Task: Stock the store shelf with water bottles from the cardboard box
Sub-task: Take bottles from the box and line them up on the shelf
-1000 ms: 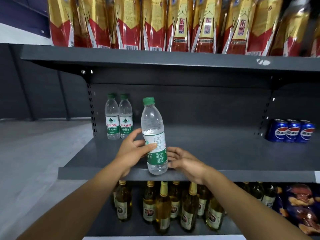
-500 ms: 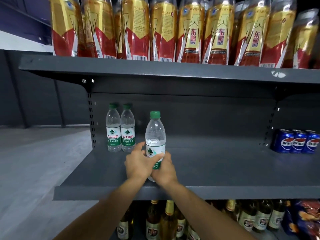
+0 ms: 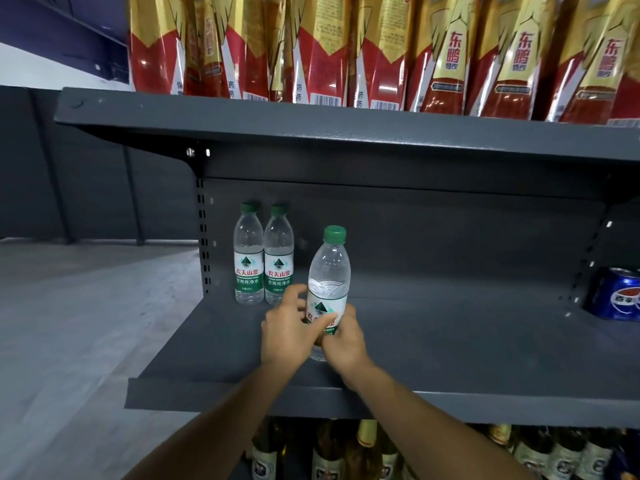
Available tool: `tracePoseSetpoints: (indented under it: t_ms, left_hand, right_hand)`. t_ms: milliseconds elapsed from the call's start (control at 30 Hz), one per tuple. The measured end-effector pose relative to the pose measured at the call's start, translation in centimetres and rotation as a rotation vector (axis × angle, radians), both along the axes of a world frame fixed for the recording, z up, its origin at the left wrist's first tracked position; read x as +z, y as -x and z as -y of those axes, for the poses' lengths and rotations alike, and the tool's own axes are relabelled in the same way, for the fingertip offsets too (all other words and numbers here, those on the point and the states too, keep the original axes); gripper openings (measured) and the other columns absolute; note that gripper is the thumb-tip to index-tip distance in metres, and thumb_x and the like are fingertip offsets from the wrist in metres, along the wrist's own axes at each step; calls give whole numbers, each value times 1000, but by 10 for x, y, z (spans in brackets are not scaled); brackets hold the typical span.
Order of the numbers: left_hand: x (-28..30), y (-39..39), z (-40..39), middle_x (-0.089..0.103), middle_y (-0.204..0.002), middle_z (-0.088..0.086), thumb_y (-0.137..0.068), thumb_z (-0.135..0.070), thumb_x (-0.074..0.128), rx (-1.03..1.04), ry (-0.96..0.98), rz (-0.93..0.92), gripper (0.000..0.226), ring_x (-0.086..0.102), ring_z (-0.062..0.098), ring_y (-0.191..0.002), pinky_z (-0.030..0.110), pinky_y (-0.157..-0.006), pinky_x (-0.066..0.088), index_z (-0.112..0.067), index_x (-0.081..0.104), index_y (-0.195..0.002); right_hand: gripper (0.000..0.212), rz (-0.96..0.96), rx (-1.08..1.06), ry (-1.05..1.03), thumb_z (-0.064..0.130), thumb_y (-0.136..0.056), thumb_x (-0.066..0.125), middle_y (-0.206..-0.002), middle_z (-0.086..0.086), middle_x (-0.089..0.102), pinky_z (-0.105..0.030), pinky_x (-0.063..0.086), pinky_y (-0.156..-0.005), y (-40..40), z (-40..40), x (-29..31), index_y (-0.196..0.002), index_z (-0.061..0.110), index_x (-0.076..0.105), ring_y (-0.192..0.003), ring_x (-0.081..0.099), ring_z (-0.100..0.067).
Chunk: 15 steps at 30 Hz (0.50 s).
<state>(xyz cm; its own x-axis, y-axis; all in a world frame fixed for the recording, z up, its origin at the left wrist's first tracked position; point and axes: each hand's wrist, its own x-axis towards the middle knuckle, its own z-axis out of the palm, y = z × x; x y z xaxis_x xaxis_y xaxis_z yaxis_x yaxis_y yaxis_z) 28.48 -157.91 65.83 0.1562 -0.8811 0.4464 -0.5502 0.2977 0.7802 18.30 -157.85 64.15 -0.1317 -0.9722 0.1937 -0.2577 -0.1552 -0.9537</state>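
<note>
A clear water bottle (image 3: 329,268) with a green cap and green-white label stands upright on the grey middle shelf (image 3: 450,344). My left hand (image 3: 289,332) grips its lower left side, thumb across the label. My right hand (image 3: 344,341) grips its lower right side. Two matching water bottles (image 3: 248,254) (image 3: 278,256) stand side by side at the shelf's back left corner, a short way behind and left of the held one. The cardboard box is out of view.
Blue cola cans (image 3: 620,294) sit at the shelf's right end. Red-and-gold drink bottles (image 3: 381,50) fill the upper shelf (image 3: 346,129) close overhead. Glass bottles (image 3: 363,452) crowd the level below. Grey floor (image 3: 69,341) lies to the left.
The bottle moved from the shelf's front edge deeper onto the shelf. Both hands closed around its lower half; a second ago the right hand only touched it.
</note>
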Motion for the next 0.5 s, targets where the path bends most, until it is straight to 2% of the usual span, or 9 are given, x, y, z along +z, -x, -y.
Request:
tracePoseSetpoints:
  t_ms: [100,200,267,400,500]
  left_hand:
    - [-6,-13,4,69,-100,-10,-72,-36,80,-88,22,-18,48,66,3,-90,35,-86,55,-26,58,-114]
    - [-9,-21,5,68,-104,-10,-85,-45,63,-75,18,63,34,65,5,-95,36,-87,53,-28,58,-113]
    - [-12,-23,6,67,-109,-9,-91,-49,50,-41,-13,147,32,64,10,-100,34,-87,51,-27,56,-115]
    - [-21,-25,8,60,-121,1,-96,-50,39,34,-98,365,44,54,20,-112,32,-88,44,-21,50,-126]
    - [-31,-27,8,55,-126,3,-97,-51,36,70,-164,465,48,47,22,-118,33,-93,41,-20,44,-132]
  right_hand:
    - [54,44,64,2,-2,-77,65,-103,14,54,-30,52,-89,1,9,0,-120,22,43,-99,58,-8]
    - [49,107,153,0,-13,-77,58,-94,10,65,-15,53,-68,3,19,4,-107,25,49,-84,65,-1]
    - [51,105,194,-8,-17,-77,56,-88,11,69,-10,50,-61,4,26,4,-102,26,51,-79,66,4]
    - [59,118,234,-78,-13,-78,59,-102,7,64,-10,50,-60,7,39,4,-122,23,41,-91,61,-2]
    - [58,139,207,-102,-12,-78,60,-102,4,63,-12,49,-61,9,48,-1,-124,16,41,-91,60,-4]
